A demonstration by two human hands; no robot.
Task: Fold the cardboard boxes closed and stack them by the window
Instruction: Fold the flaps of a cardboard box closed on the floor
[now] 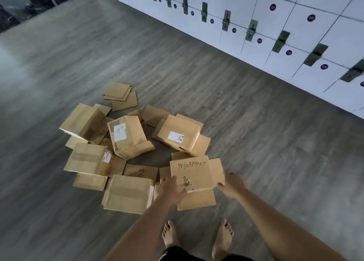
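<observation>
Head view: motion blur is softening the edges, and the lower flaps in the pile are lying partly hidden under one another. About seven cardboard boxes (128,136) are sitting scattered on the floor (256,142). At five o'clock of the pile, the numbered box (192,174) is being held on both sides: the left hand (170,189) is pressing its left edge, fingers spread, and the right hand (233,185) is gripping its right flap. Two bare feet (197,235) are showing at six o'clock.

White lockers (295,24) beside wooden floor (197,73)

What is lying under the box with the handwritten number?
Under the numbered box, one of its own loose flaps shows on the floor. Whatever else lies beneath it is covered by the box.
</observation>
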